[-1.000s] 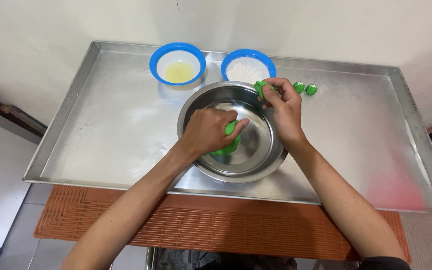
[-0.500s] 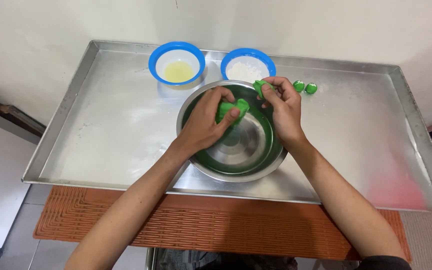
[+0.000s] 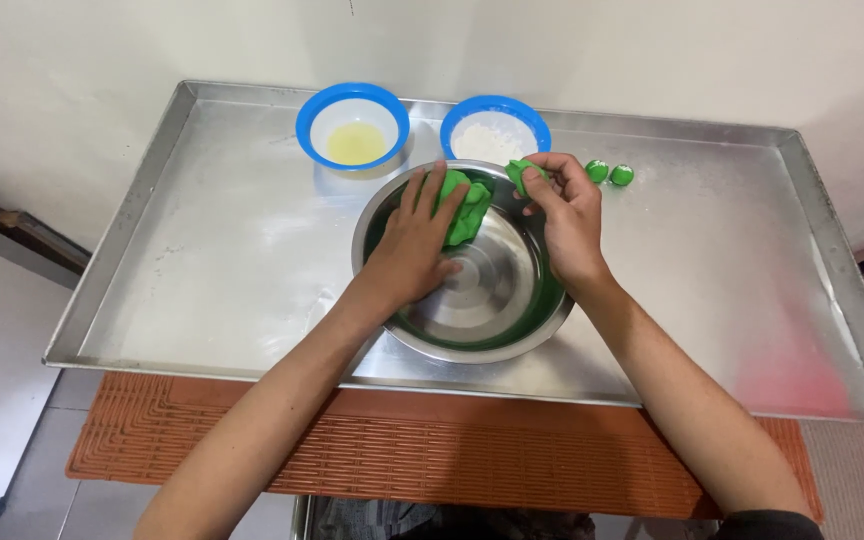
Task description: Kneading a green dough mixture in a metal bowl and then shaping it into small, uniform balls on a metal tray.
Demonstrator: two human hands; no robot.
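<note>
Head view: green dough [image 3: 467, 208] under left fingers [image 3: 430, 192]

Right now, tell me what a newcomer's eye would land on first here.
The bright green dough stands out, gripped by the left hand inside the steel bowl at the middle of the big metal tray. The right hand pinches a smaller green piece at the bowl's far rim, with two small green balls just beyond.

Both arms bare from elbow to fingertips, no sleeves in view. Left hand [image 3: 414, 245] and right hand [image 3: 564, 215]: no gloves, rings, watch or bands. Nails short, unpainted. Dark fabric edge at right upper arm, bottom corner, possibly a shirt sleeve.
</note>
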